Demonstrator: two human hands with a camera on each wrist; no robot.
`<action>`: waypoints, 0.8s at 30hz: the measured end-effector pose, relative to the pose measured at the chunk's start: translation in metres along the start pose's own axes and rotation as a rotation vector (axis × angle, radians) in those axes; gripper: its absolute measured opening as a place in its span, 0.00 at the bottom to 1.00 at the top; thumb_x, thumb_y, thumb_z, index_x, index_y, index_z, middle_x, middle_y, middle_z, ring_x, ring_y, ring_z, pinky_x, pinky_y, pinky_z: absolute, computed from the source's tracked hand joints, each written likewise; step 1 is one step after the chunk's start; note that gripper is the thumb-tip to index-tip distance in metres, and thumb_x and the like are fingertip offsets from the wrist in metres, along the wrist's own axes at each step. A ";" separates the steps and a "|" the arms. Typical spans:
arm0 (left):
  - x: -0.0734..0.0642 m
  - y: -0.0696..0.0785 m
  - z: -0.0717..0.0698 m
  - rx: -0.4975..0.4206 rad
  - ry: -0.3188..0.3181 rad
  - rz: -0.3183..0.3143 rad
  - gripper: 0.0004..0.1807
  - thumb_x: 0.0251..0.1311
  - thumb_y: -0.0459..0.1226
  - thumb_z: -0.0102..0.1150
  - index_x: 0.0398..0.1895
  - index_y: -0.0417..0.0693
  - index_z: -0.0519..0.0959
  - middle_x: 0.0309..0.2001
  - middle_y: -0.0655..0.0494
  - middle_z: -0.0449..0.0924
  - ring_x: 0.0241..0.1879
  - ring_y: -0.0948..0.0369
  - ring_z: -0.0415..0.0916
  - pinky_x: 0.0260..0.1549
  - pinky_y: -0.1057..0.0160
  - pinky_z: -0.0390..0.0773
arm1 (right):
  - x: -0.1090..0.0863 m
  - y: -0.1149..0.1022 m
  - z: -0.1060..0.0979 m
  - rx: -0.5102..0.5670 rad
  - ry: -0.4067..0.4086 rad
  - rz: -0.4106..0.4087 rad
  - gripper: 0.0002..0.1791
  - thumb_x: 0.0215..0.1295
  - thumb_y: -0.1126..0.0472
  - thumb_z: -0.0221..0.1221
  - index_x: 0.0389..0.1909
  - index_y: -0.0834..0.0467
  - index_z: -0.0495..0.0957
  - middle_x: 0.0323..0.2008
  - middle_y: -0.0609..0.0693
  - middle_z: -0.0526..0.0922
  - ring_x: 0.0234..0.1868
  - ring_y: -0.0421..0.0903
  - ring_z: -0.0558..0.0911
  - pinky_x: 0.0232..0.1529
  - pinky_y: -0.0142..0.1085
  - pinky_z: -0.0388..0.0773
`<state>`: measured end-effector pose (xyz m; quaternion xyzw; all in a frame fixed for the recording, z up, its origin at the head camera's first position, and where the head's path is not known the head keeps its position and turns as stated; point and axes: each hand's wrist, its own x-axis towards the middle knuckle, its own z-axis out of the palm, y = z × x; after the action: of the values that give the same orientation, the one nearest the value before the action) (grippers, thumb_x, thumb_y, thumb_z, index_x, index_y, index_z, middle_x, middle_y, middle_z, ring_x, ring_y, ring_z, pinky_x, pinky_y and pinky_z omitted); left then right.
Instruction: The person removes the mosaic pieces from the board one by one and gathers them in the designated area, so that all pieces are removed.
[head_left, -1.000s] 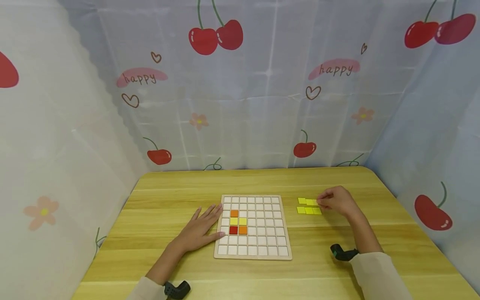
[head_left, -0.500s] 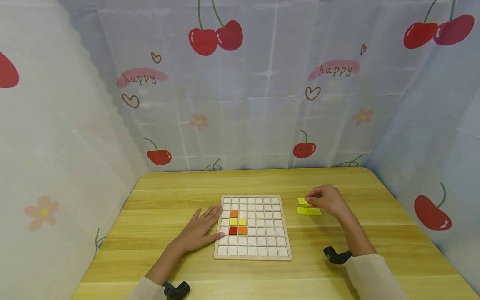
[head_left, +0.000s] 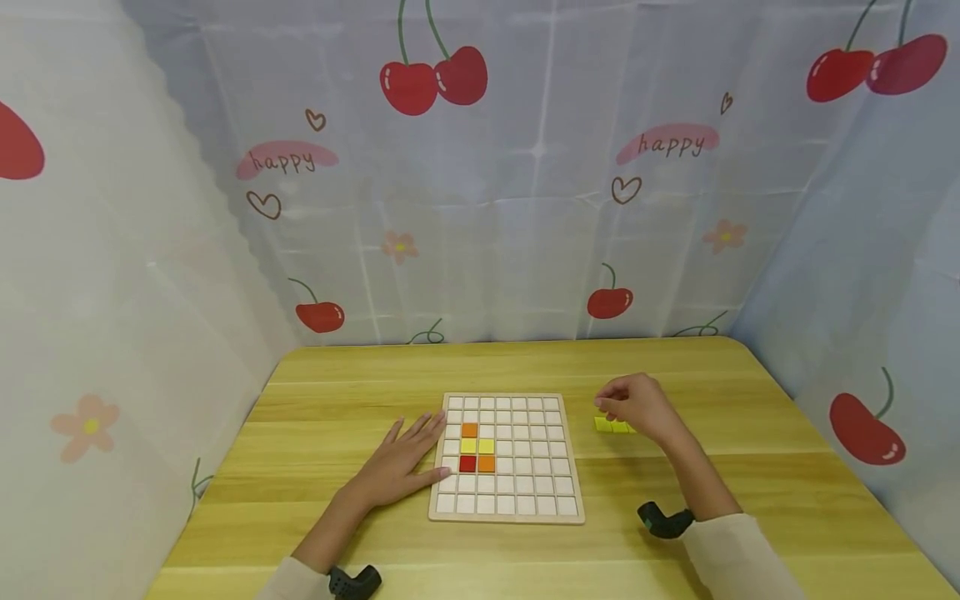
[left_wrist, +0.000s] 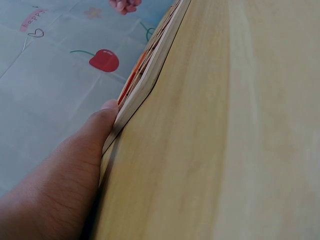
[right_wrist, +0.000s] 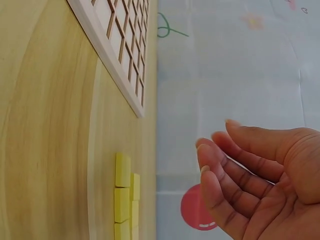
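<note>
A wooden grid board lies on the table, its square cells mostly pale. Set in its left part are two orange tiles, two yellow tiles and one red tile. My left hand rests flat with spread fingers, thumb and fingertips touching the board's left edge. Right of the board, my right hand hovers over two rows of loose yellow tiles, hiding the far row in the head view. Its fingers are loosely bent, and nothing shows between them in the right wrist view.
The wooden table has rounded far corners. A curtain printed with cherries stands behind it and along both sides. A dark wrist camera sticks out from the right wrist, and another wrist camera from the left.
My right hand has moved left along the far row of yellow tiles, from its right end to its left end. The left hand and the tiles on the board stay put.
</note>
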<state>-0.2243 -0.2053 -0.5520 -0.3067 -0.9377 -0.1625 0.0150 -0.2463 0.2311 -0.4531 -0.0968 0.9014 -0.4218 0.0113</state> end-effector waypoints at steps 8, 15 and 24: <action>0.000 0.000 0.000 0.004 0.005 0.003 0.49 0.69 0.69 0.41 0.83 0.53 0.45 0.82 0.59 0.43 0.80 0.53 0.43 0.74 0.37 0.37 | 0.000 -0.005 0.012 0.020 0.002 -0.065 0.07 0.68 0.64 0.65 0.40 0.65 0.86 0.34 0.62 0.87 0.32 0.58 0.85 0.32 0.47 0.84; 0.001 0.000 -0.001 0.013 0.010 0.008 0.49 0.69 0.69 0.41 0.83 0.52 0.46 0.82 0.58 0.44 0.80 0.52 0.44 0.74 0.36 0.39 | 0.000 -0.011 0.028 0.035 -0.006 -0.103 0.08 0.68 0.66 0.65 0.43 0.68 0.85 0.35 0.60 0.87 0.31 0.58 0.86 0.30 0.45 0.84; 0.001 -0.002 0.002 0.031 -0.004 0.001 0.49 0.69 0.70 0.39 0.83 0.53 0.45 0.82 0.59 0.43 0.80 0.55 0.42 0.75 0.38 0.37 | 0.000 -0.021 0.051 0.075 -0.049 -0.122 0.05 0.66 0.67 0.67 0.39 0.64 0.87 0.33 0.52 0.87 0.29 0.56 0.86 0.32 0.44 0.86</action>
<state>-0.2265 -0.2060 -0.5541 -0.3074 -0.9399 -0.1474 0.0179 -0.2376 0.1792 -0.4703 -0.1615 0.8768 -0.4527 0.0111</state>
